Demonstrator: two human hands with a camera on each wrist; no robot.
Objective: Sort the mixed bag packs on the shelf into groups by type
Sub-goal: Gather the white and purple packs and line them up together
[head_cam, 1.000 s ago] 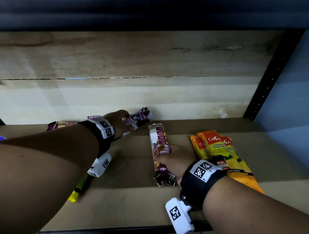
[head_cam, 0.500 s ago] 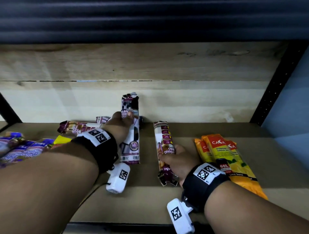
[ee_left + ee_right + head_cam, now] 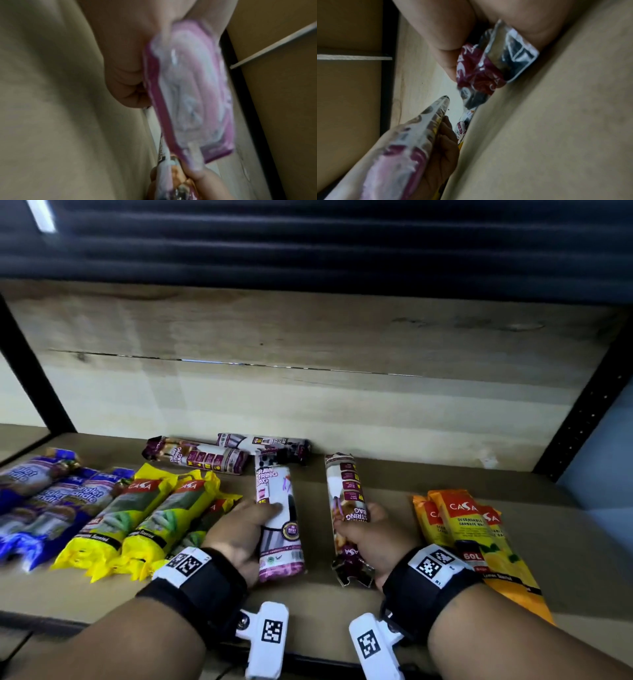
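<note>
My left hand grips a white and pink drawstring bag pack at mid shelf; the left wrist view shows that pack's pink end blurred against my palm. My right hand holds a maroon and white drawstring pack lying lengthwise on the shelf; its crumpled maroon end fills the right wrist view. Two more maroon drawstring packs lie crosswise against the back wall. Yellow packs lie in a row to the left, blue packs at the far left, orange packs at the right.
The wooden shelf board has a dark front edge. A pale wooden back wall closes the rear, and black metal uprights stand at both sides. The underside of the shelf above hangs dark overhead.
My left hand has drawn the white and pink pack from the back wall toward the front, beside the pack in my right hand. The view has swung left, showing the yellow and blue packs.
</note>
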